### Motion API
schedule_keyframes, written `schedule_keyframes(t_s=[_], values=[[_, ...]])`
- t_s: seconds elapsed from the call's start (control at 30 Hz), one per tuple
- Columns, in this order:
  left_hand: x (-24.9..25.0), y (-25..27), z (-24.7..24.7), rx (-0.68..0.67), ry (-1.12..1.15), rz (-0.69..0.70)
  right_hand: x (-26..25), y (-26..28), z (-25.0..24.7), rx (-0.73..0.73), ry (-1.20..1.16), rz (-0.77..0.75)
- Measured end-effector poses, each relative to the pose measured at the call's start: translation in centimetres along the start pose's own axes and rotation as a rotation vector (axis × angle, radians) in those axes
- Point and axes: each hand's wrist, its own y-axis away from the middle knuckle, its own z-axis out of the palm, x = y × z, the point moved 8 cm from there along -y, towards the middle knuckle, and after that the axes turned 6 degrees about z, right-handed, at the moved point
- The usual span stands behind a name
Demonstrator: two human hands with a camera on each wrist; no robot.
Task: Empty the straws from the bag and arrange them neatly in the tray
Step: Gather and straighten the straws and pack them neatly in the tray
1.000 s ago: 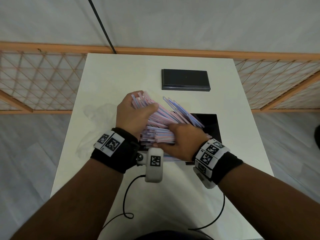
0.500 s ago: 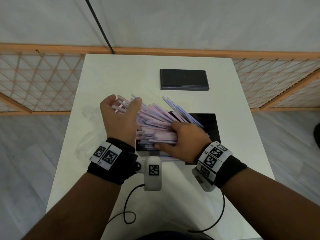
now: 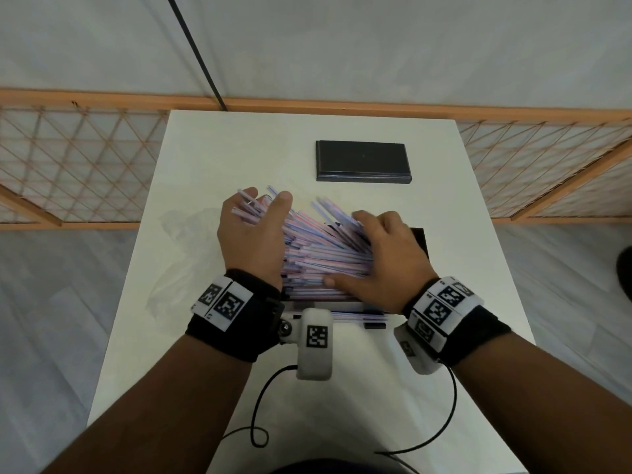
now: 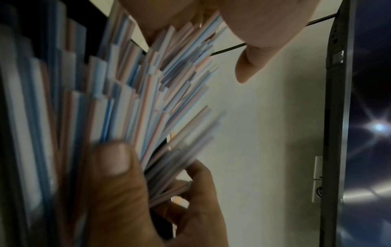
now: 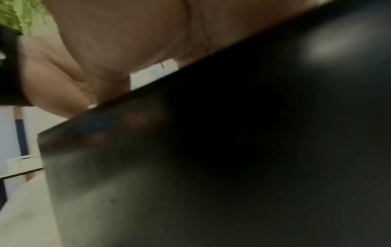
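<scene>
A thick bundle of pink, blue and white striped straws (image 3: 318,248) lies fanned across a black tray (image 3: 419,239) in the middle of the white table. My left hand (image 3: 265,203) grips the bundle's left ends. In the left wrist view its thumb (image 4: 114,160) and curled fingers (image 4: 198,182) close round the straws (image 4: 148,83). My right hand (image 3: 372,254) covers the right ends, fingers bent over the far straws and thumb along the near side. The right wrist view shows only my palm and the dark tray (image 5: 232,150). Most of the tray is hidden.
The crumpled clear plastic bag (image 3: 184,234) lies flat on the table (image 3: 222,148) left of my left hand. A second black rectangular tray or lid (image 3: 362,161) sits toward the far edge. Wrist-camera cables (image 3: 260,405) trail over the near table edge. An orange lattice fence runs behind.
My left hand swung outward along the straw ends, then came back in a little. My right hand slid farther over the bundle and now covers the far straws that stuck out.
</scene>
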Motion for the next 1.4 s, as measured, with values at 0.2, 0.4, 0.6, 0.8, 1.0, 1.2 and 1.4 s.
schedule_keyframes(t_s=[0.2,0.4,0.6,0.8,1.0,1.2,1.4], values=[[0.2,0.1,0.1,-0.017,-0.045,0.009,0.1,-0.4,0.8,0.008,-0.171,0.010],[-0.4,-0.5,-0.7,-0.001,-0.051,0.025,1.9,-0.9,2.5,-0.136,-0.074,0.108],[-0.6,-0.4,-0.8,-0.041,-0.083,0.072,0.3,-1.1,2.7,-0.083,-0.111,-0.036],[-1.0,-0.3,-1.2,-0.021,0.017,0.042,-6.2,0.3,1.8,0.069,-0.120,-0.282],[-0.4,-0.2,-1.9,0.066,0.163,-0.055,-6.1,-0.1,2.2,0.093,-0.083,-0.274],[-0.8,-0.4,-1.3,0.048,0.241,-0.074,-4.7,0.0,1.3,0.076,-0.154,-0.333],[-0.5,0.1,-1.0,0.036,0.149,-0.032,-2.0,-0.2,1.3,0.020,-0.363,-0.160]])
